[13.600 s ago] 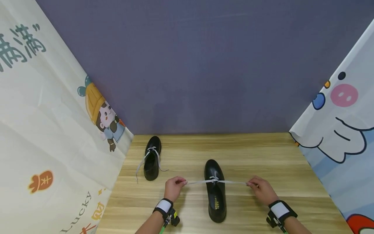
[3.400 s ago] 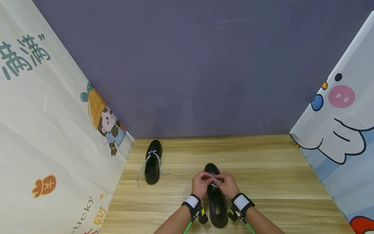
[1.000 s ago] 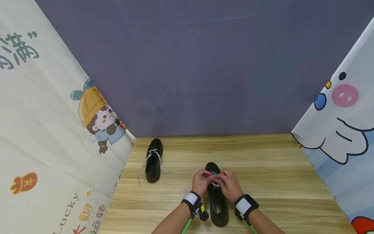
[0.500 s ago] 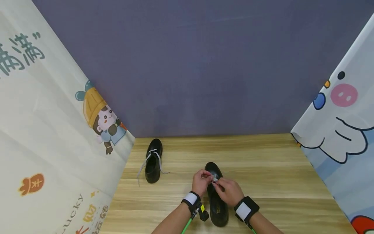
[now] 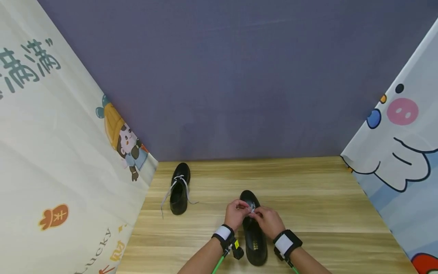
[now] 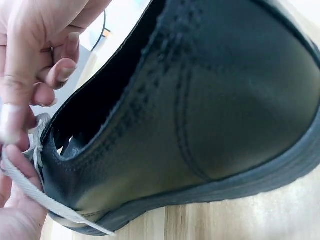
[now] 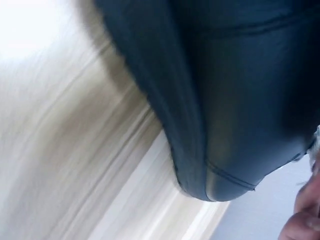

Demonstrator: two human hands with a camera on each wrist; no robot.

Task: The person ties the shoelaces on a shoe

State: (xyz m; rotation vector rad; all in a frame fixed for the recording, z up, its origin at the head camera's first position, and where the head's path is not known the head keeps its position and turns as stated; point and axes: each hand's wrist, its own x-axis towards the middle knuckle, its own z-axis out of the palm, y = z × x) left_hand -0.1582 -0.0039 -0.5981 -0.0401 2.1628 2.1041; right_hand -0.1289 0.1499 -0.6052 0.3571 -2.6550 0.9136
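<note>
A black leather shoe [image 5: 254, 247] stands on the wooden surface with its toe pointing away. Over its front, both hands work at the whitish shoelace [image 5: 252, 207]. My left hand [image 5: 234, 216] comes from the left and pinches the lace between thumb and fingers. From the right, my right hand [image 5: 271, 222] meets it, thumb and forefinger pinching the lace close to the knot. In the left wrist view a loose lace end [image 6: 55, 207] trails down past the shoe's side [image 6: 150, 150]. The right wrist view shows mostly the shoe's other side [image 7: 240, 115], with fingertips at the edge.
A second black shoe [image 5: 178, 199] stands at the back left, its lace ends hanging loose on both sides. Behind the wooden surface [image 5: 308, 190] rises a dark grey-blue panel [image 5: 239, 83]. Printed white sheets flank it left [image 5: 68, 152] and right [image 5: 386, 160].
Earlier the hands pulled the lace ends taut, far out to either side; they have since come together over the shoe. In the last second the right hand has shifted slightly; the left has stayed.
</note>
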